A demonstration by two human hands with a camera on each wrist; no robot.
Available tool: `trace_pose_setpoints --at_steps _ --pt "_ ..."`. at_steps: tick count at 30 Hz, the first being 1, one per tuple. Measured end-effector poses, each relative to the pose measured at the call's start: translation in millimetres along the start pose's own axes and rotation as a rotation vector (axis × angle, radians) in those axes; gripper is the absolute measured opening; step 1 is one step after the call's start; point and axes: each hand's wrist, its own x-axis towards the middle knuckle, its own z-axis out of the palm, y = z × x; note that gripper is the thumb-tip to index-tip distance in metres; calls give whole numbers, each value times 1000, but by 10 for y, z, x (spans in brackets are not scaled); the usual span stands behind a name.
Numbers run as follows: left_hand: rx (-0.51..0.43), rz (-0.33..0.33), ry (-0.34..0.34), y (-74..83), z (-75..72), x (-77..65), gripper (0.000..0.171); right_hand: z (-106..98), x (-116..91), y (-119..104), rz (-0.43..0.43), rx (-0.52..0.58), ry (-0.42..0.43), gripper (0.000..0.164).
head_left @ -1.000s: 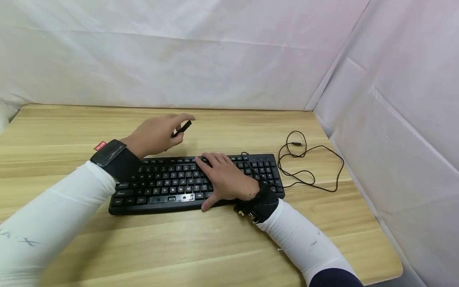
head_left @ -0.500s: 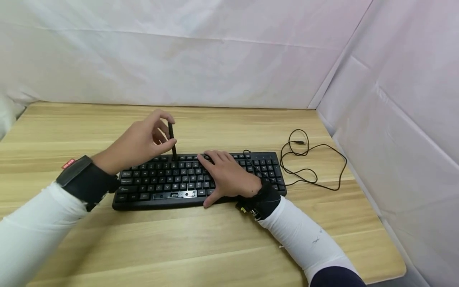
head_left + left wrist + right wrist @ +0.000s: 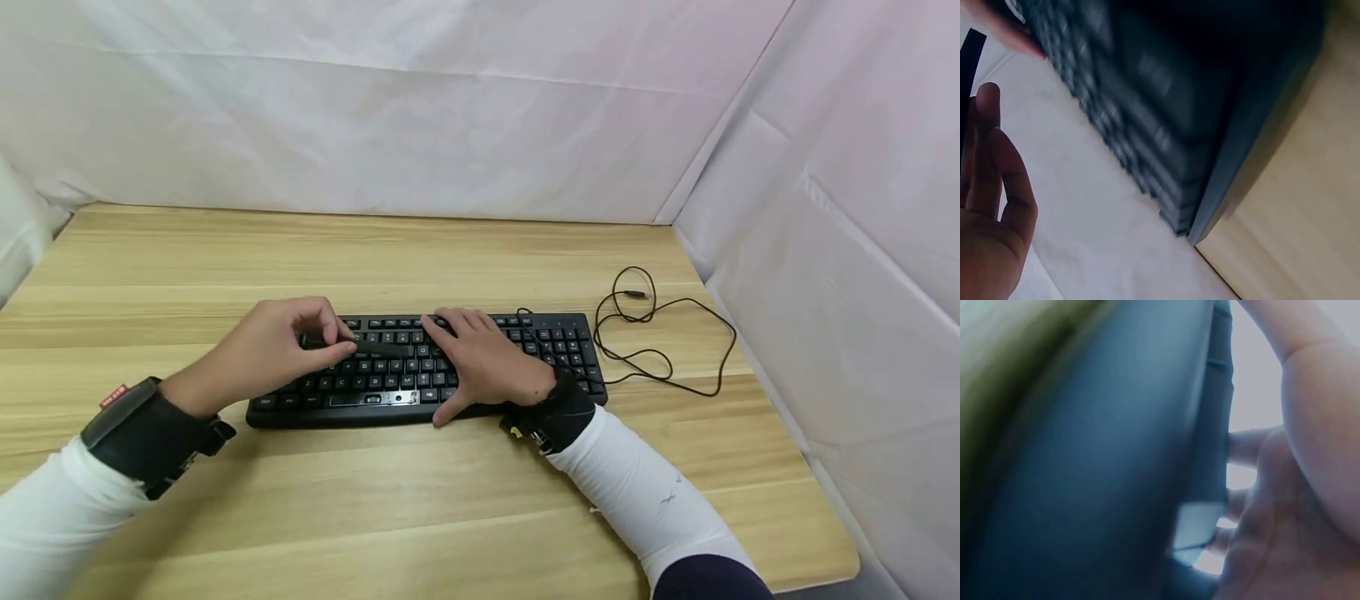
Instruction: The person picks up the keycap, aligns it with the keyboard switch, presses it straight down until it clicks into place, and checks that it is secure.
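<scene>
A black keyboard (image 3: 573,350) lies on the wooden table. In its front row a shiny bare slot (image 3: 375,399) shows where the other keys leave a gap. My left hand (image 3: 277,346) pinches one end of a long slim black space bar (image 3: 386,348) between thumb and fingers. The bar points right, nearly level, over the middle keys. In the left wrist view the space bar (image 3: 970,62) shows at the left edge beside my fingers. My right hand (image 3: 486,362) rests with spread fingers across the right-middle keys, its thumb at the keyboard's front edge.
A thin black cable (image 3: 660,377) runs over the number pad and lies in loose loops at the right of the table (image 3: 450,508). White cloth walls (image 3: 375,125) stand behind and at the sides.
My left hand has come down and left from above the keyboard's back edge. The space bar has swung from upright to nearly level. My right hand has stayed in place on the keys.
</scene>
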Motion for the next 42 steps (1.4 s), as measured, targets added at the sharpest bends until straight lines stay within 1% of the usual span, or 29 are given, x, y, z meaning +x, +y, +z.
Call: trace_pose_setpoints --at_steps 3,5,7,12,14,18,22,23,25,27,31,34,42 --pt "-1 13 -29 -25 66 -36 23 -10 1 3 1 4 -17 132" --pt "14 27 -34 -36 105 -54 24 -18 5 3 2 1 -21 132" --pt "46 50 -37 -52 143 -74 25 -24 6 2 2 -3 -17 132" --pt "132 78 -62 -108 242 -131 26 -24 5 -1 -3 4 -15 131" --pt "172 103 -66 -126 270 -148 26 -14 1 -6 1 6 -19 131" --pt "292 189 -39 -123 294 -175 26 0 7 -19 10 10 -20 132" --pt "385 242 -41 -81 316 -201 13 7 16 -35 8 14 -23 132" --pt "404 253 -51 -68 320 -206 13 9 17 -37 7 13 -23 132" --pt "433 283 -65 -49 327 -211 21 6 15 -37 3 12 -20 132" --pt "459 312 -69 -29 328 -214 24 -3 16 -31 -1 10 -12 131" --pt "472 368 -62 23 345 -214 17 -17 12 -13 4 10 1 131" --pt "474 380 -61 59 368 -209 14 -13 -4 -2 11 13 1 132" --pt "495 351 -60 78 399 -215 14 -3 -1 4 10 0 7 133"
